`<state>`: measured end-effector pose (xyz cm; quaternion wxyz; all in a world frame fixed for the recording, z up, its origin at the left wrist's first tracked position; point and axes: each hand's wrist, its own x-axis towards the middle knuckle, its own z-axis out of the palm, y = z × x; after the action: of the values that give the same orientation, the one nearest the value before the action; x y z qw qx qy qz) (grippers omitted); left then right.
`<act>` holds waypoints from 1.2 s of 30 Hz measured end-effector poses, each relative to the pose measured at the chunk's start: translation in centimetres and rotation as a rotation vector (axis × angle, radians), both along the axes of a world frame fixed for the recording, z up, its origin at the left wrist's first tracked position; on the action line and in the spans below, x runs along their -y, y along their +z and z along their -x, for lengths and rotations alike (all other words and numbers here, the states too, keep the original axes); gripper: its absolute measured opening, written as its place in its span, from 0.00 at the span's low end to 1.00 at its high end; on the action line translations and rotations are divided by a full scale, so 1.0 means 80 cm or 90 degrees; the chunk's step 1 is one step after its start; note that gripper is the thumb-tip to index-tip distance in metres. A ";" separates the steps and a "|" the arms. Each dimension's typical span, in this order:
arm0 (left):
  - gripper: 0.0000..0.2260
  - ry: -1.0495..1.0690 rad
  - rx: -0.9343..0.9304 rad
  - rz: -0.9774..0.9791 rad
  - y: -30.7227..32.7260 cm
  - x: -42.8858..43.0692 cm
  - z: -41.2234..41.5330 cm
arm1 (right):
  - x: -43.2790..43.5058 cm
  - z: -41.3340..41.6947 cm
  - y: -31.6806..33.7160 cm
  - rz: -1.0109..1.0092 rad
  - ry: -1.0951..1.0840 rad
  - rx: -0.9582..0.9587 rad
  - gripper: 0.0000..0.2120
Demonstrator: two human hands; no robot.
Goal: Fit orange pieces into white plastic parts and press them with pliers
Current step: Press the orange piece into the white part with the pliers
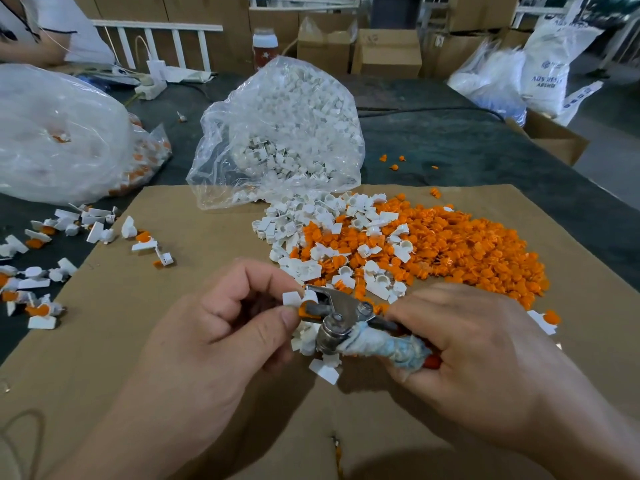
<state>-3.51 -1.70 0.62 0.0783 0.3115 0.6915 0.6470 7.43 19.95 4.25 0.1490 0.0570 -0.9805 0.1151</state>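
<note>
My left hand (221, 327) pinches a white plastic part (292, 298) with an orange piece (303, 309) in it, thumb and forefinger on either side. My right hand (460, 344) grips the cloth-wrapped handles of metal pliers (341, 318), whose jaws close on the orange piece. Behind the hands a heap of orange pieces (460, 251) mixed with loose white parts (311, 223) spreads over the brown cardboard sheet (173, 393). A few white parts (323, 370) lie just under the pliers.
A clear bag of white parts (287, 133) stands behind the heap. Assembled white-and-orange parts (41, 271) lie scattered at the left by a big clear bag (59, 133). Another person's arm (31, 50) is at far left. Cardboard boxes (384, 50) and white sacks (547, 71) stand behind.
</note>
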 end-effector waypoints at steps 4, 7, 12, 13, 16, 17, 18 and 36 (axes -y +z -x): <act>0.09 0.034 0.004 0.008 0.003 -0.002 -0.003 | 0.002 0.001 -0.005 0.021 -0.013 -0.003 0.12; 0.09 0.125 0.036 0.028 0.003 -0.004 0.000 | -0.003 0.004 -0.009 0.016 -0.041 0.022 0.18; 0.03 0.103 0.206 0.016 0.003 -0.015 -0.005 | -0.013 0.009 -0.017 -0.091 -0.167 0.032 0.30; 0.04 0.080 0.242 0.023 0.002 -0.019 -0.010 | -0.013 0.010 -0.016 -0.109 -0.186 0.044 0.31; 0.04 0.046 0.306 0.038 -0.002 -0.028 -0.019 | -0.012 0.015 -0.015 -0.129 -0.204 0.095 0.33; 0.03 0.048 0.319 0.040 -0.001 -0.030 -0.020 | -0.012 0.017 -0.015 -0.128 -0.205 0.112 0.34; 0.04 0.053 0.325 0.040 -0.002 -0.031 -0.021 | -0.012 0.019 -0.014 -0.127 -0.204 0.119 0.34; 0.17 0.004 0.132 0.059 -0.001 -0.027 -0.033 | 0.030 0.009 -0.007 0.056 0.053 0.005 0.13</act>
<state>-0.83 0.48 0.52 0.1616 0.2370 0.7100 0.6431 6.73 17.54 3.67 0.1423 0.0909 -0.9718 0.1647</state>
